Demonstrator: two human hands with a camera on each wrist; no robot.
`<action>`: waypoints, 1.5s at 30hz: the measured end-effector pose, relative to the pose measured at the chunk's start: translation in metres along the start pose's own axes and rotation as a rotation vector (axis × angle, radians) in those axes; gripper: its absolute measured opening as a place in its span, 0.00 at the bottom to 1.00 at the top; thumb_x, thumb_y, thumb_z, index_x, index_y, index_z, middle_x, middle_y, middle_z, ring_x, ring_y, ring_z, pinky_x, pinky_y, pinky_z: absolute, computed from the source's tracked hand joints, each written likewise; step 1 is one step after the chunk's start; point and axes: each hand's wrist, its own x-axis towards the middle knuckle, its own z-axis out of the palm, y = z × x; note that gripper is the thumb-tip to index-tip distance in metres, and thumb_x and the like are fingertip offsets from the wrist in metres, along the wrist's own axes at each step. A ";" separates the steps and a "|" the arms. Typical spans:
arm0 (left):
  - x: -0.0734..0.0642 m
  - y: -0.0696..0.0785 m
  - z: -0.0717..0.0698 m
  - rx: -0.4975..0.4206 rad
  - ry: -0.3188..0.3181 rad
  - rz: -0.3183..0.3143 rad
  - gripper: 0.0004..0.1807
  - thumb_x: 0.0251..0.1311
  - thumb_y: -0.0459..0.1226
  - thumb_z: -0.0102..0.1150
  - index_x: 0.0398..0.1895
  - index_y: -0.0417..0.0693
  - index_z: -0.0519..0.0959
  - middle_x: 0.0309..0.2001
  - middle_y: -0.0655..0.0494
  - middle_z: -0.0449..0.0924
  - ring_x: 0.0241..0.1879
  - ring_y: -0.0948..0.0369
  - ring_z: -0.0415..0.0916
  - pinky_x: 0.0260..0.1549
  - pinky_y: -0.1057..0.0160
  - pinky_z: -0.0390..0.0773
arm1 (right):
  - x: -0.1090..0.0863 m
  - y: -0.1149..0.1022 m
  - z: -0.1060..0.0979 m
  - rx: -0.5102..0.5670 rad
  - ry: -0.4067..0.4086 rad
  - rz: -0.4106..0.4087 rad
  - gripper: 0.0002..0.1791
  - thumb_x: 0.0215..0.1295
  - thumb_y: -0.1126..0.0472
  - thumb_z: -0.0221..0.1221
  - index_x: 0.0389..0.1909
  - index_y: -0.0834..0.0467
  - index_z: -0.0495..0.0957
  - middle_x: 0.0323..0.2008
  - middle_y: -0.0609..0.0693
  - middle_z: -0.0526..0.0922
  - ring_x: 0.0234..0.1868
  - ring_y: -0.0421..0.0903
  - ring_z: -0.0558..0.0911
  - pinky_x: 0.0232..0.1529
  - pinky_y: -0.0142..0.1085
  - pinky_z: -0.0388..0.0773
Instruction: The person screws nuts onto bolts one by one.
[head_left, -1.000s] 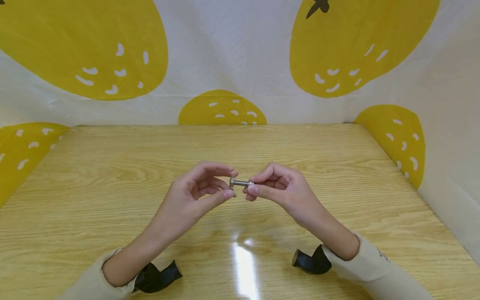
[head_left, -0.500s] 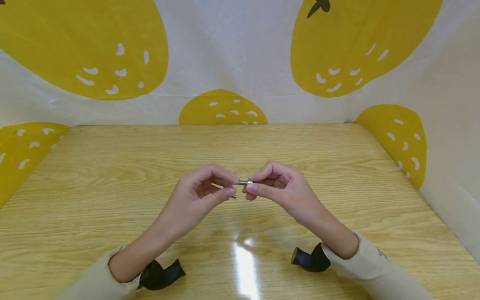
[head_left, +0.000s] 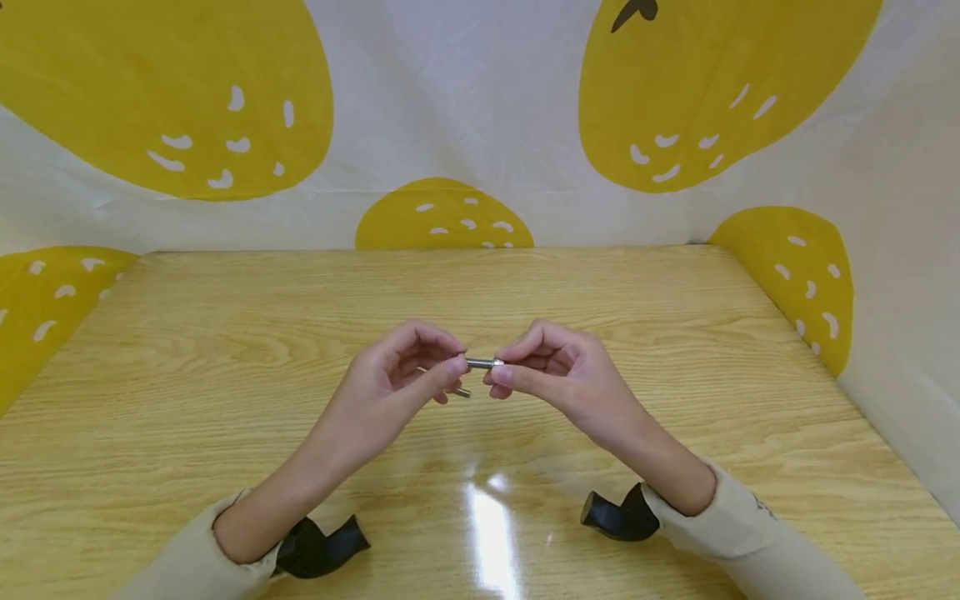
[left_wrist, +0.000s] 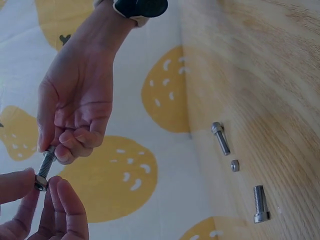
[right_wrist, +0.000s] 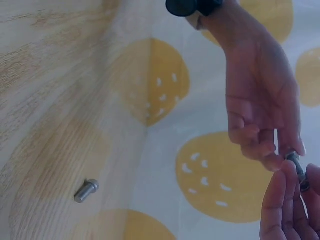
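Note:
A steel bolt (head_left: 478,363) is held level between the two hands over the table. Thumb and forefinger of the left hand (head_left: 401,371) pinch its head end, which they mostly hide in the head view; the hexagonal head (left_wrist: 41,183) shows in the left wrist view. The right hand (head_left: 558,371) pinches the bolt's other end, where a bit of bright metal (head_left: 497,362) shows at the fingertips. Below the left fingers, the end of another bolt (head_left: 467,393) sticks out, the rest hidden behind that hand.
On the wooden table (head_left: 225,317), the left wrist view shows a bolt (left_wrist: 220,138), a small nut (left_wrist: 235,165) and a second bolt (left_wrist: 260,204). A fabric backdrop (head_left: 465,100) with yellow fruit prints stands behind. Black wrist mounts (head_left: 322,546) hang at both sleeves.
The left thumb has moved up onto the bolt's head, which stood bare between spread fingers a second ago. The right hand has hardly moved and keeps its pinch.

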 end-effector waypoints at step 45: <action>0.001 -0.004 -0.001 0.096 -0.034 -0.038 0.13 0.66 0.39 0.51 0.50 0.43 0.71 0.39 0.50 0.79 0.38 0.59 0.78 0.40 0.59 0.78 | 0.004 0.002 -0.001 -0.069 -0.024 -0.019 0.10 0.62 0.66 0.59 0.39 0.69 0.72 0.32 0.51 0.83 0.32 0.46 0.83 0.38 0.40 0.81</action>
